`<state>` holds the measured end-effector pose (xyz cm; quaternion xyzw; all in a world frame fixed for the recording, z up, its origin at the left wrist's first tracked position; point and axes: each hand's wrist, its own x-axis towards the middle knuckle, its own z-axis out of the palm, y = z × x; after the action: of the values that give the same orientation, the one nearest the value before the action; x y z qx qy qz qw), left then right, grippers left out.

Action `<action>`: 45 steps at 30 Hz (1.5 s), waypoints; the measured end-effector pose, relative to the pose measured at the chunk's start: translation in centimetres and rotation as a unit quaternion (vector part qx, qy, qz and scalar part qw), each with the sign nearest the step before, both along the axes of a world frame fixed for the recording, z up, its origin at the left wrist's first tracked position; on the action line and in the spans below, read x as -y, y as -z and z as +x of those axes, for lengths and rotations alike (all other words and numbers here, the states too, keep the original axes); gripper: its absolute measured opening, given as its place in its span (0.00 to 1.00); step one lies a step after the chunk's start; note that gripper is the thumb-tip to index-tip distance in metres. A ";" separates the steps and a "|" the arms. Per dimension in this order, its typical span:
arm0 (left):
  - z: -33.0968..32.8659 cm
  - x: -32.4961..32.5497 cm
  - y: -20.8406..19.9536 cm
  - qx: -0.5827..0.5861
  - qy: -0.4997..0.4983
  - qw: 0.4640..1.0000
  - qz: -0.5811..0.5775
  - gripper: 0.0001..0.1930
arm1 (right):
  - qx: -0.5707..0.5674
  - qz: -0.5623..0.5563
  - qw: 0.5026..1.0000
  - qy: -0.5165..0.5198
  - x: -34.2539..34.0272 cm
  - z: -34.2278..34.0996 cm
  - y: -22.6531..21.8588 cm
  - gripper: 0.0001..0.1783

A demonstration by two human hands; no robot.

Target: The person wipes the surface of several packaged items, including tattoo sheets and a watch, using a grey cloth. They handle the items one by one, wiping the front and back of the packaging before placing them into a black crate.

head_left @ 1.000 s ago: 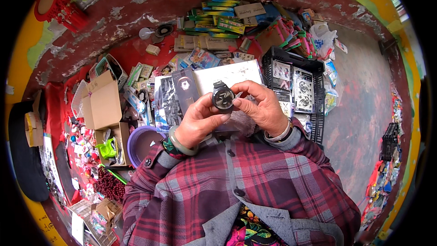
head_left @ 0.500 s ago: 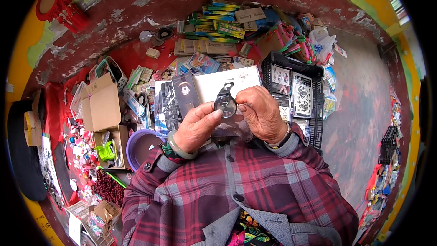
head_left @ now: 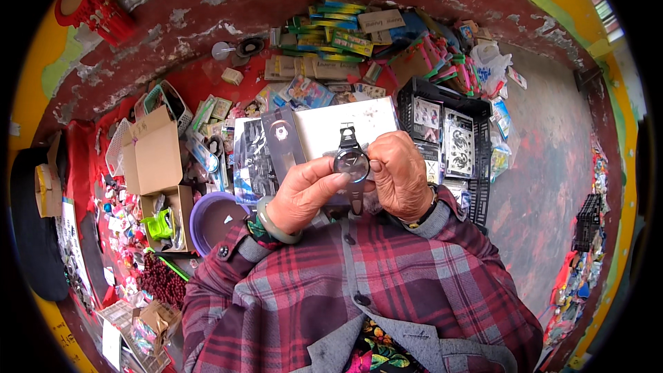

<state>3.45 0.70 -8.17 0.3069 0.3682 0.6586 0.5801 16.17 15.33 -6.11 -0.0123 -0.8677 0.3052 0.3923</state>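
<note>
A black wristwatch (head_left: 351,164) with a round dark face is held up in front of my chest, its strap hanging open above and below the case. My left hand (head_left: 304,193) pinches the left side of the case, with the thumb at the face's lower edge. On the other side, the closed fingers of my right hand (head_left: 398,174) grip the case's right edge; what the fingertips do there is partly hidden. Behind the watch lie a white board (head_left: 331,124) and a dark flat box (head_left: 282,135) with a watch picture on it.
A black plastic crate (head_left: 476,197) of flat packages stands to the right. At left are an open cardboard box (head_left: 155,159) and a purple basin (head_left: 202,231). Stacked colourful boxes (head_left: 335,34) lie against the far wall, with pink and green items (head_left: 442,65) beside them.
The watch has shifted slightly right and turned more upright, so its lower strap now shows. Both hands have moved a little with it and still hold it.
</note>
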 end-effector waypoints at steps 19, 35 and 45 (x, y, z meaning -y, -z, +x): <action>-0.3 -0.2 -1.5 0.032 0.072 0.997 -0.026 0.16 | -0.025 -0.095 0.995 0.008 1.0 0.6 0.7 0.11; -0.1 -0.3 0.2 0.113 0.053 0.992 0.012 0.17 | -0.024 -0.119 0.993 0.008 0.3 0.1 1.2 0.05; 0.1 -0.3 0.0 0.108 0.028 0.994 -0.009 0.19 | -0.048 0.034 0.998 0.029 0.3 0.1 0.9 0.03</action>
<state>3.59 0.95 -8.22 0.2393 0.3007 0.6679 0.6373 16.27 15.04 -6.96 -0.0092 -0.8569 0.2641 0.4426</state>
